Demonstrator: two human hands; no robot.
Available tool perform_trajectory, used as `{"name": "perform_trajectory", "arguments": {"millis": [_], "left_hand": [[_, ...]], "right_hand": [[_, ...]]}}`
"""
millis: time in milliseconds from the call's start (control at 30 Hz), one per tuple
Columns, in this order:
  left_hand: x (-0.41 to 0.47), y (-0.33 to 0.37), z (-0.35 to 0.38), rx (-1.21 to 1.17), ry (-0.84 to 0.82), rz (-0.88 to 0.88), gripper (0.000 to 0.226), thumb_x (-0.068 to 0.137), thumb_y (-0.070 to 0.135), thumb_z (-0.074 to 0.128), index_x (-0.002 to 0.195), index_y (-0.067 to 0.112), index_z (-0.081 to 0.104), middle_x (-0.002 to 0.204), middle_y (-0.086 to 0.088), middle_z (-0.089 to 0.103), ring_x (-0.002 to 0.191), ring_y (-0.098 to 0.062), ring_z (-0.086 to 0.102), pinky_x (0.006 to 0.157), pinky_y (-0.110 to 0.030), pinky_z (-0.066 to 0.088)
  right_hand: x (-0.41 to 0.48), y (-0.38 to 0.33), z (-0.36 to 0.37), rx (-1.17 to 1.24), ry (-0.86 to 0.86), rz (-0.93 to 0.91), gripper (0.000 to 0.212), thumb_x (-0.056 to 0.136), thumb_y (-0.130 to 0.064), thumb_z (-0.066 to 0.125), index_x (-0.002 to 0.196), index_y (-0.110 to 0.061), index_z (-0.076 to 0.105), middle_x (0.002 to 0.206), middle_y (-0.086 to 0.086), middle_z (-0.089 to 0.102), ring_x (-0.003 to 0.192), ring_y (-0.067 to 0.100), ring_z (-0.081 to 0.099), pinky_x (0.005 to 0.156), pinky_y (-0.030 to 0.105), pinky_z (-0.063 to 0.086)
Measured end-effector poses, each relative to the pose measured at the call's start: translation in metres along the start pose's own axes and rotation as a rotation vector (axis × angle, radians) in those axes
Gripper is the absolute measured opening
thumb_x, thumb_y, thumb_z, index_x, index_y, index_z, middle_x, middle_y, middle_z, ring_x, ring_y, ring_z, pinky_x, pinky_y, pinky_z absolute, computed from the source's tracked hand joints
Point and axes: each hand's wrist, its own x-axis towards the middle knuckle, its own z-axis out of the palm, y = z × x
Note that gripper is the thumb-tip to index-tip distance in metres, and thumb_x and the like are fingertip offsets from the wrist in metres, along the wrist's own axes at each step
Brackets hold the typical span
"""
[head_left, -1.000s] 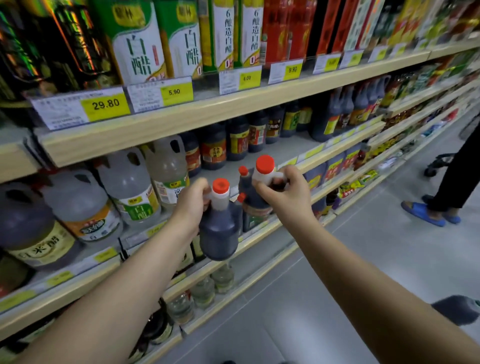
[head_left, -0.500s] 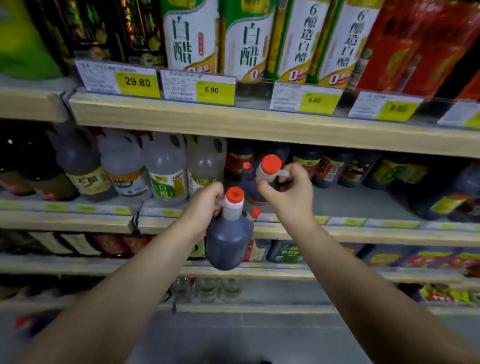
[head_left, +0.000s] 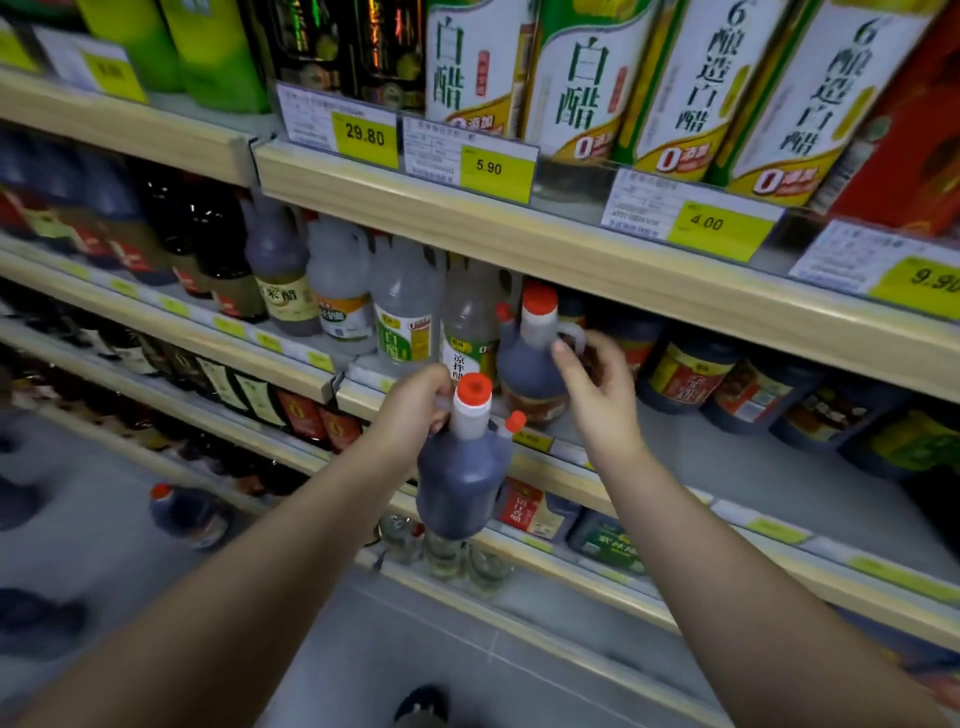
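The left hand (head_left: 415, 410) has its fingers (head_left: 439, 387) clenched round the small side handle of a dark brown plastic jug with a white neck and ribbed red cap (head_left: 460, 483). That jug hangs in mid-air, tipped a bit, just in front of the wood-edged shelf (head_left: 727, 457). It has a smooth, rounded body and a second tiny red spout cap sticking off the shoulder.

The right hand (head_left: 602, 400) is the loose one: its fingers (head_left: 602, 353) are half bent and spread, gripping nothing. The thumb tip sits right at the shoulder of a second dark jug with a red cap (head_left: 527, 364), next to its clear loop handle. It's too blurry to say if it actually touches. This one stands upright on the shelf, just beside cloudy white vinegar bottles with green and yellow labels (head_left: 405, 312) on one side and squat dark jugs with red and yellow labels (head_left: 685, 374) on the other.

Yellow price tags (head_left: 496, 171) are clipped to the shelf above, under tall green-and-white packs (head_left: 587, 78). Another dark bottle (head_left: 187, 514) sits down on the grey floor.
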Motion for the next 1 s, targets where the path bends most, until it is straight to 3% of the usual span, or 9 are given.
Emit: {"name": "perform_trajectory", "arguments": {"millis": [100, 300, 500, 600, 700, 867, 1000], "left_hand": [[0.004, 0.002, -0.001, 0.001, 0.019, 0.006, 0.038, 0.088, 0.006, 0.037, 0.057, 0.018, 0.019, 0.035, 0.005, 0.019, 0.051, -0.016, 0.015, 0.052, -0.03, 0.015], [0.004, 0.007, -0.005, 0.002, 0.045, 0.026, 0.034, 0.088, 0.007, 0.039, 0.058, 0.016, 0.026, 0.053, -0.002, 0.025, 0.053, -0.015, 0.021, 0.054, -0.029, 0.02], [0.004, 0.009, -0.007, -0.02, -0.015, 0.058, 0.034, 0.088, 0.01, 0.039, 0.059, 0.017, 0.024, 0.035, 0.007, 0.024, 0.052, -0.015, 0.02, 0.053, -0.029, 0.02], [0.004, 0.01, -0.008, -0.016, -0.054, 0.076, 0.034, 0.088, 0.01, 0.039, 0.059, 0.017, 0.022, 0.037, 0.006, 0.024, 0.052, -0.015, 0.02, 0.053, -0.029, 0.02], [0.003, 0.012, -0.008, 0.037, -0.11, 0.106, 0.037, 0.086, 0.012, 0.039, 0.052, 0.015, 0.024, 0.035, 0.004, 0.026, 0.049, -0.016, 0.024, 0.054, -0.03, 0.022], [0.0, 0.017, -0.004, 0.175, -0.227, 0.173, 0.038, 0.084, 0.019, 0.042, 0.046, 0.014, 0.041, 0.041, 0.0, 0.04, 0.049, -0.016, 0.035, 0.053, -0.028, 0.027], [-0.015, 0.022, 0.002, 0.259, -0.298, 0.174, 0.038, 0.086, 0.02, 0.044, 0.048, 0.012, 0.049, 0.04, 0.003, 0.048, 0.042, -0.008, 0.041, 0.044, -0.017, 0.033]], "right_hand": [[0.009, 0.013, 0.0, -0.032, 0.134, 0.086, 0.03, 0.093, -0.024, 0.057, 0.116, -0.005, 0.059, 0.119, 0.007, 0.06, 0.109, 0.013, 0.053, 0.079, 0.004, 0.038], [0.027, 0.024, -0.002, -0.102, 0.188, 0.115, 0.035, 0.094, -0.025, 0.055, 0.117, 0.001, 0.059, 0.121, 0.015, 0.061, 0.114, 0.025, 0.055, 0.092, 0.024, 0.039], [0.02, 0.021, 0.001, -0.184, 0.162, 0.059, 0.032, 0.097, -0.023, 0.05, 0.117, 0.0, 0.058, 0.117, 0.012, 0.061, 0.105, 0.017, 0.053, 0.079, 0.012, 0.032], [0.017, 0.016, 0.001, -0.213, 0.147, 0.058, 0.03, 0.098, -0.022, 0.048, 0.117, 0.0, 0.057, 0.109, 0.004, 0.057, 0.1, 0.012, 0.048, 0.076, 0.01, 0.03], [0.017, 0.013, 0.0, -0.281, 0.118, 0.036, 0.027, 0.1, -0.021, 0.044, 0.109, 0.001, 0.057, 0.105, 0.013, 0.06, 0.095, 0.018, 0.051, 0.071, 0.015, 0.029], [0.01, 0.01, -0.007, -0.285, 0.088, 0.088, 0.032, 0.101, -0.018, 0.039, 0.125, 0.0, 0.052, 0.128, 0.015, 0.055, 0.118, 0.024, 0.049, 0.08, 0.011, 0.027], [-0.019, 0.01, -0.025, -0.274, 0.131, 0.12, 0.024, 0.1, -0.022, 0.043, 0.111, -0.006, 0.058, 0.105, 0.006, 0.057, 0.104, 0.021, 0.053, 0.074, 0.016, 0.031]]}}
